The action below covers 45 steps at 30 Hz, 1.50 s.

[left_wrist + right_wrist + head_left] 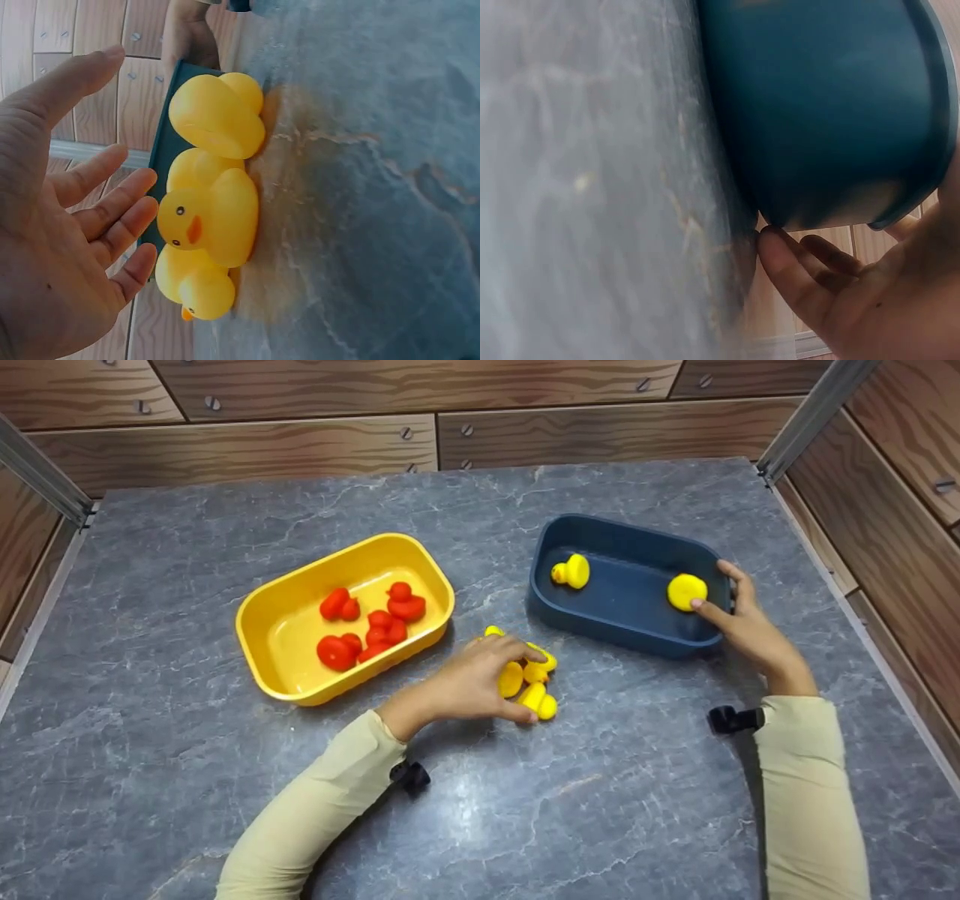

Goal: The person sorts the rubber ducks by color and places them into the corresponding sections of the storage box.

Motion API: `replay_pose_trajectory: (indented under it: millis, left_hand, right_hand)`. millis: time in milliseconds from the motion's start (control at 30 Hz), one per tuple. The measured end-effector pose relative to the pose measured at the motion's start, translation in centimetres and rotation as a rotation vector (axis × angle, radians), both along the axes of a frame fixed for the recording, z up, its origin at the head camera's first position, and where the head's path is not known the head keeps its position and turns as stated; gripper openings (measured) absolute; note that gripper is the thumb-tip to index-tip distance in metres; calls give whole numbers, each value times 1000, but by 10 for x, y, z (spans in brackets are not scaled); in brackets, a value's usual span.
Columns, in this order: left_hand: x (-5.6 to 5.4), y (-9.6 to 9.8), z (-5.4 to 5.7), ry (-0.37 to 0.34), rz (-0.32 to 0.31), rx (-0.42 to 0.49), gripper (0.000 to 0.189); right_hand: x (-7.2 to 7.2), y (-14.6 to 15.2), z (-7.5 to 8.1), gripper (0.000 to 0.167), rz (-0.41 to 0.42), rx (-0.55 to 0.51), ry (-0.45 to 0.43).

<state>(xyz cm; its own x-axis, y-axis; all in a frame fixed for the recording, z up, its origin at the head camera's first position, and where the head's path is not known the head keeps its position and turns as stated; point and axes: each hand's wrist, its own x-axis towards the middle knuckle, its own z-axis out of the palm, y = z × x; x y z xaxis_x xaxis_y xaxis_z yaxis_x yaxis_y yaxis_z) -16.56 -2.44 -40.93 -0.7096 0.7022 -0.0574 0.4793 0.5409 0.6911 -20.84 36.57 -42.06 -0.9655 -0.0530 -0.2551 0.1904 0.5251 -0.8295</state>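
Several yellow rubber ducks (537, 701) lie clustered on the table between two tubs. Over them hovers my left hand (484, 679), thumb and fingers spread apart; the left wrist view shows its palm beside the ducks (214, 217) with nothing held. At the dark blue tub (622, 634), my right hand (757, 634) holds the right end, thumb over the rim and fingers along the outer wall. Inside that tub lie two yellow ducks, one at the left (576, 571) and one near the thumb (685, 591). Fingers (787, 270) touch the tub's outside in the right wrist view.
A yellow tub (281, 585) stands at the left with several red rubber ducks (337, 652) inside. The grey marbled table (562, 817) is bordered by wood-patterned panels (315, 454) at the back and sides.
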Motion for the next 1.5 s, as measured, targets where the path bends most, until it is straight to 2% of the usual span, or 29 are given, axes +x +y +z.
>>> replay_pose_trajectory:
  millis: [200,367,533,833,967,1233,1500]
  left_hand:
    - [0,5,-5,24,-39,-126,65]
    - [0,7,-9,109,-53,-199,61]
    - [0,8,-12,173,-60,-232,60]
    - [1,9,-14,196,-77,-234,58]
    - [1,8,-9,184,-63,-185,56]
    - [-1,0,5,107,2,53,55]
    - [0,0,9,67,50,132,53]
  right_hand:
    - [-2,0,0,87,-6,-27,-7]
    - [-3,0,-1,87,-7,-32,-11]
    - [-4,0,-3,87,-9,-23,-3]
    - [-2,1,-2,85,7,-25,12]
    - [-2,-1,-1,86,5,-30,13]
    - [-3,-1,-2,86,-6,-28,17]
    - [-3,1,-2,86,-1,-27,19]
